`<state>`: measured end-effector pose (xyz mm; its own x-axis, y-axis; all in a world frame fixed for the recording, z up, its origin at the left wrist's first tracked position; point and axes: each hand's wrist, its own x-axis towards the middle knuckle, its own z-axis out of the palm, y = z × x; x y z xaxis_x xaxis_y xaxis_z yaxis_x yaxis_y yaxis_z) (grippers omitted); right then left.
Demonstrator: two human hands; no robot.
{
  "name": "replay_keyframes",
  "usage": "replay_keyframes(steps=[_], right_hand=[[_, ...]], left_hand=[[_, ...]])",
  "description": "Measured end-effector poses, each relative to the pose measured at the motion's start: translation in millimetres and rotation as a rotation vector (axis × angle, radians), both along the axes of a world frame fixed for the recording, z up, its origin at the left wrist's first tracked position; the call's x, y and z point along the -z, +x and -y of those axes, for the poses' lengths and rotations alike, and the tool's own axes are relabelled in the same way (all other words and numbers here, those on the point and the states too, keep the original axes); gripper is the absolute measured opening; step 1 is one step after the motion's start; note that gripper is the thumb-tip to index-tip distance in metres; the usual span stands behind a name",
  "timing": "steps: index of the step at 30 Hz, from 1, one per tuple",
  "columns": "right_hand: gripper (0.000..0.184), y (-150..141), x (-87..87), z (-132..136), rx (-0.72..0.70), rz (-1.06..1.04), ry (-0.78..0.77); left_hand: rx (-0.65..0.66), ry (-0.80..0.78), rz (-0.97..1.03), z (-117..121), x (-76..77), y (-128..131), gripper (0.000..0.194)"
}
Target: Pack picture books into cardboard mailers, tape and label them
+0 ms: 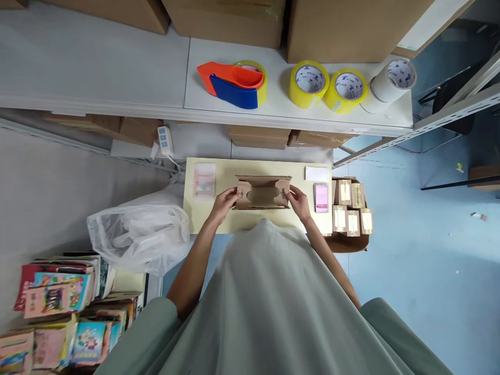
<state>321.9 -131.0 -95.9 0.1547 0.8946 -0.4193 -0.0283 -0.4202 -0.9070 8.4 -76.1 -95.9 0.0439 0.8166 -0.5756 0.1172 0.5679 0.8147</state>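
Both hands, left (223,205) and right (298,203), grip the ends of an open cardboard box (262,204) on the table (226,221); plastic bag (138,232) left, seemingly filled, packed cartons (351,208) right.

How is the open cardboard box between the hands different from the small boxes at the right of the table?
The open box shows its inside; the small boxes are closed, with shiny tape across them. The open box is held by the left hand and right hand; the small boxes sit untouched in a carton. Both kinds are brown cardboard.
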Motion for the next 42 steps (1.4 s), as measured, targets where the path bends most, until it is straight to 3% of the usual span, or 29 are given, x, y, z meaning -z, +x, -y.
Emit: replay_keyframes(steps=[9,18,22,25,30,34,38,42], right_hand=[[0.077,1.5,-7.4,6.5,-0.041,-0.006,0.064],[0.078,-9.2,9.4,12.4,-0.012,0.076,0.025],[0.073,-4.1,7.6,15.5,-0.029,0.086,0.051],[0.08,5.9,3.2,23.3,0.015,0.133,0.021],[0.073,24.8,-18.1,43.1,0.021,0.204,0.049],[0.07,29.7,-37.0,54.7,-0.113,0.222,0.098],[0.096,25.9,-38.8,56.1,-0.267,0.229,0.089],[0.093,20.2,-32.5,52.5,-0.312,0.212,0.094]], left_hand=[[-0.019,0.045,0.095,13.0,-1.8,1.7,0.089],[0.011,0.045,0.088,18.3,5.9,-7.7,0.096],[0.021,0.135,0.074,18.6,1.0,-7.0,0.095],[0.04,0.194,0.023,20.9,-8.8,-11.0,0.095],[0.136,0.24,-0.038,32.0,-33.5,-29.2,0.082],[0.357,0.256,-0.051,44.9,-48.2,-44.5,0.081],[0.497,0.283,-0.144,52.1,-45.7,-45.9,0.089],[0.475,0.336,-0.183,49.6,-36.3,-34.6,0.071]])
